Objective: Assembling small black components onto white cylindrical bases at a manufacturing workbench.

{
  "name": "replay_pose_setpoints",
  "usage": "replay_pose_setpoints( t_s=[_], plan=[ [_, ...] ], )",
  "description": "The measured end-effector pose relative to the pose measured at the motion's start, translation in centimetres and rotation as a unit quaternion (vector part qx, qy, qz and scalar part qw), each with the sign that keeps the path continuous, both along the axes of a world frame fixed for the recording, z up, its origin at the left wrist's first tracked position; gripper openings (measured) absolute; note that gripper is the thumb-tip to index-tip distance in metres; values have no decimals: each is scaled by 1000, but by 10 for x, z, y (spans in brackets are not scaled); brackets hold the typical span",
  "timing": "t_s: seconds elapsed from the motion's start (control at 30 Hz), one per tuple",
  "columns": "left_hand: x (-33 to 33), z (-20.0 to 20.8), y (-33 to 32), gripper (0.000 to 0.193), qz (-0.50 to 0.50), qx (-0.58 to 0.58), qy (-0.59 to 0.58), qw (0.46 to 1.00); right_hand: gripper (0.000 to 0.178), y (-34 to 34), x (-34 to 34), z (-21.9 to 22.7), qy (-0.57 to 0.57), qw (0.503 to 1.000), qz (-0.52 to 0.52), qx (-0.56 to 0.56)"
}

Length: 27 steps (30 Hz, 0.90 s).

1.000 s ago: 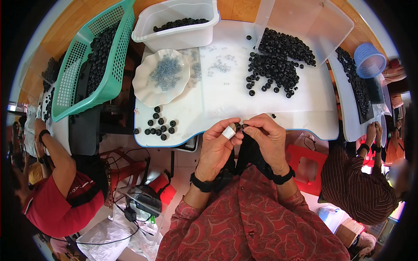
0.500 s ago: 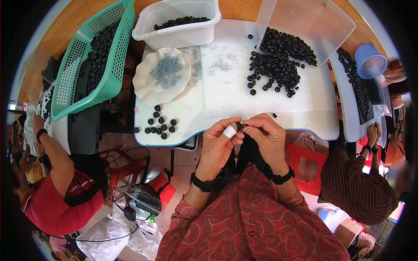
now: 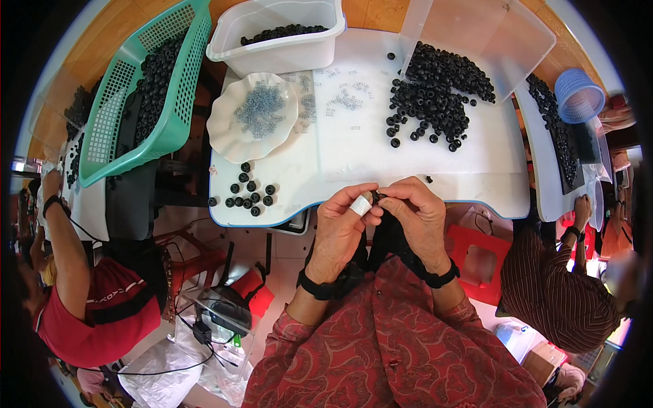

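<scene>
At the middle of the worktop's (image 3: 381,153) near edge, both hands meet fingertip to fingertip around a small black piece (image 3: 375,196); the left hand (image 3: 337,234) pinches it from its side, a white wrap (image 3: 360,205) on one finger, while the right hand (image 3: 423,228) has thumb and forefinger closed on the other side; the step in hand looks like close fitting or turning of this one piece, though the fingers hide too much to tell which, or whether a second part is in it; such work seems to call for a steady left pinch and a small, square push or twist from the right, since a slip could drop the piece past the edge.

Toward the near left corner lie loose black pieces (image 3: 254,198), well apart from the hands; beyond them, by the left edge, stands a wavy-rimmed plate (image 3: 235,146) of small clear pieces (image 3: 258,112); toward the far right corner a heap of black pieces (image 3: 435,109) runs up to a clear bin (image 3: 486,34).
</scene>
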<state>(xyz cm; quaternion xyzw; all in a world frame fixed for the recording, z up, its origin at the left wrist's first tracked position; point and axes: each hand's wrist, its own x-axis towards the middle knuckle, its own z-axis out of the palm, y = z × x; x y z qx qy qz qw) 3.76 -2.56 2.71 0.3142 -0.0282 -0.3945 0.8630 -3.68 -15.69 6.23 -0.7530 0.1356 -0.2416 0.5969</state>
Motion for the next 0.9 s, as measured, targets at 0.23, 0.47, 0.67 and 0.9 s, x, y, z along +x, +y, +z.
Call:
replay_pose_setpoints(
  t_s=[0.23, 0.47, 0.67, 0.9],
  plan=[
    [0, 3, 1, 24, 4, 15, -15, 1000, 16, 0, 0, 3, 7, 999, -1, -37],
    [1, 6, 1, 23, 13, 32, -61, 998, 16, -1, 0, 4, 5, 998, -2, -58],
    [0, 6, 1, 19, 29, 47, -74, 996, 15, -1, 0, 8, 12, 997, 1, -77],
    [0, 9, 5, 17, 31, 95, -132, 986, 14, 0, -3, 10, 13, 994, 7, -110]
  ],
)
